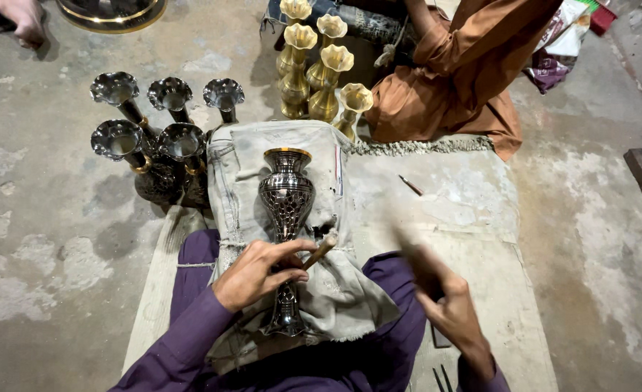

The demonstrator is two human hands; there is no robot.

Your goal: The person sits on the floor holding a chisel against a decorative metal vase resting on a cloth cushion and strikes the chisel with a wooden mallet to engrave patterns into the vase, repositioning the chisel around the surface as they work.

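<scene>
Purple sleeves, mine, fill the bottom of the head view, both knees under a grey cloth (pixel 321 290).

Item one: my left hand (pixel 252 274), fingers closed around the narrow stem of a dark engraved metal vase (pixel 286 194) and pinching a short wooden-handled tool (pixel 319 251) against it. The vase lies on its side along my lap on the cloth, gold-rimmed mouth pointing away from me, foot toward me.

Item two: my right hand (pixel 448 308), raised off to the side and blurred; something dark seems gripped in it, but I cannot tell what, nor how tightly the fingers close.

Handling note: the vase looks like solid metal, so I judge it heavy and stiff, polished enough to slip and roll; the waist below the bulb is the sure place to hold, since the fine pattern on the body would mark easily.

Item three: five dark silvery vases (pixel 147 138) standing in a cluster to the left, just beside the cloth.

Item four: five brass vases (pixel 321 69) upright beyond it.

Item five: a person in orange cloth (pixel 459 87) seated past those; another person's hand (pixel 22 18) at the far left corner.

Surface: a pale worn mat (pixel 466 210) with a small thin tool (pixel 410 185) on it, laid over a stained concrete floor (pixel 38 239).
</scene>
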